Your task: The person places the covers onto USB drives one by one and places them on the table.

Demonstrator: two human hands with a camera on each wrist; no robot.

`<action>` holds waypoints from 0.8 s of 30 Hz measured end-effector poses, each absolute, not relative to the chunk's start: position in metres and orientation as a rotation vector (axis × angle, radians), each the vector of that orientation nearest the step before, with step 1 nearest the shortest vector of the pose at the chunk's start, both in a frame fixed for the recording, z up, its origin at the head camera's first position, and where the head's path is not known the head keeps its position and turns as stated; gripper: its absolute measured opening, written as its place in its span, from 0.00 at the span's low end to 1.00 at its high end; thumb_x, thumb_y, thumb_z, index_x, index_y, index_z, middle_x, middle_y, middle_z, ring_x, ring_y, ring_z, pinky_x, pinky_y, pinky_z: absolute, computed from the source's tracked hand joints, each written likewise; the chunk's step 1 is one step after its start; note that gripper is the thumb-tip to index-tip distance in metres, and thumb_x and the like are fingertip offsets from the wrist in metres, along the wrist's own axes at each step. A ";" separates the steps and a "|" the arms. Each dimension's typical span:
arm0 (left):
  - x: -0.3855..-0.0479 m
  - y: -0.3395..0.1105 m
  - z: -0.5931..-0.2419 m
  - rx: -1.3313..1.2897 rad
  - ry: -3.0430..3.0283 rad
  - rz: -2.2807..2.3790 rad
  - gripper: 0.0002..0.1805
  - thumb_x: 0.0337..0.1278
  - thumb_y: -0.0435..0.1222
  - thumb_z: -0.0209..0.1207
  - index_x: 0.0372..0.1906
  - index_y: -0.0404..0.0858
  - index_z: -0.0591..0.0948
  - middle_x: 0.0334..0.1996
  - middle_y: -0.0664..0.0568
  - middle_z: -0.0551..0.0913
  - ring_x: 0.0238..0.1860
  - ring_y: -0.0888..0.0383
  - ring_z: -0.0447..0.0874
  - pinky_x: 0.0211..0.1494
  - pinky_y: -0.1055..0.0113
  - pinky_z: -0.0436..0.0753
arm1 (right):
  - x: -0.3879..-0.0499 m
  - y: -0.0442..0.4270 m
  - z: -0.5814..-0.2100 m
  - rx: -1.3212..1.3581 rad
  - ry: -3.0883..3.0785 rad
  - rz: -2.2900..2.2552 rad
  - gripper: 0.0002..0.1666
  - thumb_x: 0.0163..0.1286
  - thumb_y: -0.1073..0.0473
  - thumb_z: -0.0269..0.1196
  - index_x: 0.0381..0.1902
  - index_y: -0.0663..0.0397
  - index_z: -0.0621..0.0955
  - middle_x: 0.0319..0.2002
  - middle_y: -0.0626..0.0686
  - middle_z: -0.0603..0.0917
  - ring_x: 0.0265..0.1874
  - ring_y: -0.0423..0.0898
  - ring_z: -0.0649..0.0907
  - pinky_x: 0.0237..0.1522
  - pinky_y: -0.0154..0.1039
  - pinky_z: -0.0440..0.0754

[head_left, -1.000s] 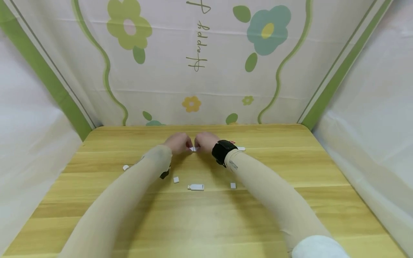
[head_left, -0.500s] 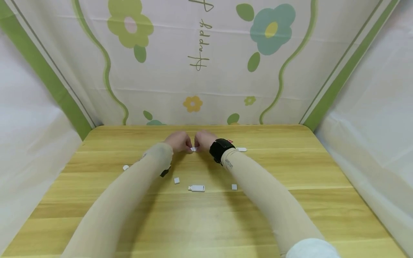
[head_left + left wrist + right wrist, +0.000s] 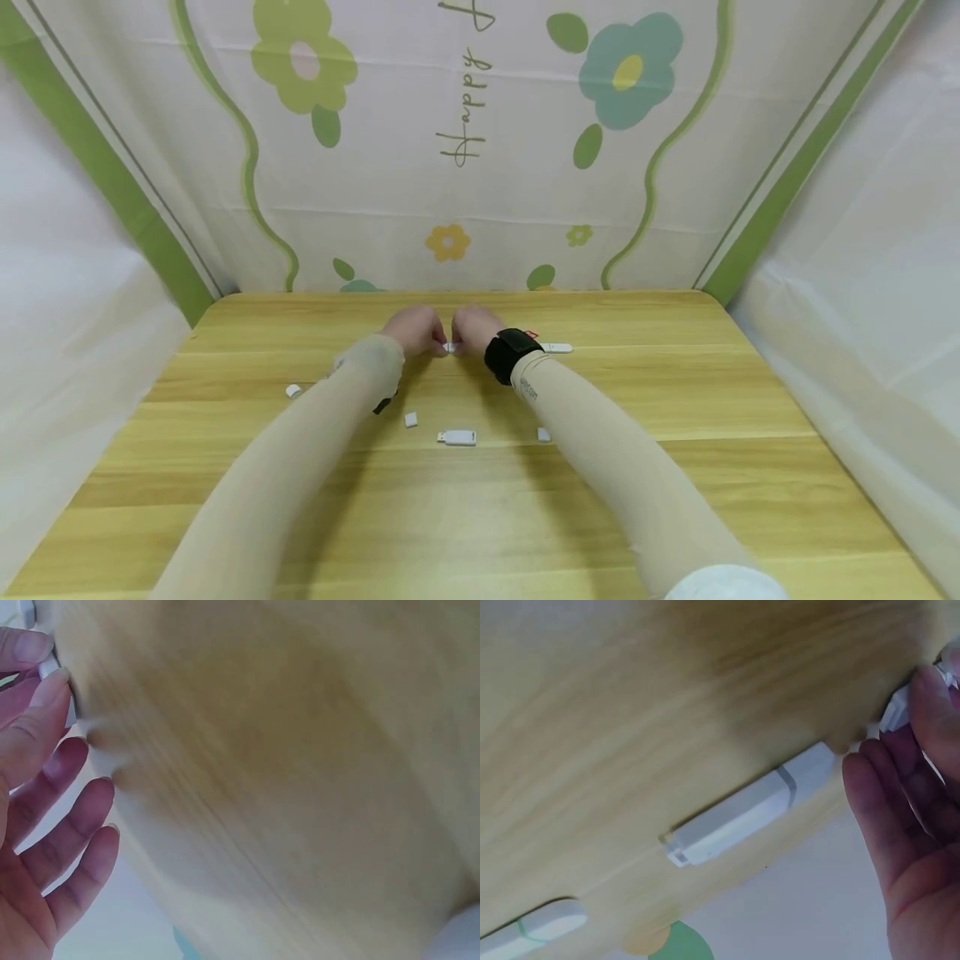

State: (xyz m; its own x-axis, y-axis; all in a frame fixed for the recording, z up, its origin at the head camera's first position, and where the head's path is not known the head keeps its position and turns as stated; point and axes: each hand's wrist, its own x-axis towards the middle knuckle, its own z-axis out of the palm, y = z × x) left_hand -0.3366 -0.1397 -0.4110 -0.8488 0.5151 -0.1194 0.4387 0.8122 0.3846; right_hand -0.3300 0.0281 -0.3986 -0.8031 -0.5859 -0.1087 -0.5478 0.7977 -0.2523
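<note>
Left hand (image 3: 414, 331) and right hand (image 3: 475, 331) are pinching opposite ends of a small white stick (image 3: 452, 347), apparently keeping it aligned.

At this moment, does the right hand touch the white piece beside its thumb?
Touching. The right wrist view shows it: the thumb of the right hand presses over the white piece, with no gap between.
</note>
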 end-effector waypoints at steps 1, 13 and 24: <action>-0.337 -0.140 -0.412 0.739 2.788 0.508 0.05 0.50 0.38 0.74 0.32 0.42 0.90 0.32 0.56 0.88 0.38 0.56 0.85 0.47 0.60 0.83 | -0.329 0.028 -0.399 -0.891 2.816 -0.306 0.04 0.58 0.64 0.74 0.31 0.54 0.87 0.30 0.47 0.84 0.31 0.43 0.80 0.38 0.35 0.79; -0.325 -0.135 -0.407 0.782 2.881 0.414 0.06 0.51 0.37 0.74 0.34 0.41 0.91 0.35 0.53 0.89 0.40 0.54 0.86 0.49 0.60 0.83 | -0.330 0.026 -0.408 -0.875 2.874 -0.322 0.06 0.56 0.68 0.72 0.26 0.54 0.84 0.27 0.47 0.82 0.29 0.44 0.78 0.36 0.35 0.78; -0.316 -0.127 -0.399 0.709 2.923 0.349 0.07 0.48 0.32 0.73 0.35 0.40 0.90 0.39 0.51 0.88 0.43 0.51 0.85 0.51 0.58 0.82 | -0.327 0.026 -0.406 -0.850 2.874 -0.309 0.07 0.56 0.69 0.69 0.24 0.55 0.82 0.24 0.46 0.77 0.26 0.43 0.74 0.32 0.34 0.73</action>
State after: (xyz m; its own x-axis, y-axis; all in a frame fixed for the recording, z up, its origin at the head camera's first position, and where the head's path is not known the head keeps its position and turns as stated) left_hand -0.3161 -0.1267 -0.3989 -0.8841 0.4640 -0.0558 0.4378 0.8641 0.2484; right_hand -0.3274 0.0259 -0.4064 -0.8332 -0.5492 -0.0649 -0.5229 0.8206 -0.2308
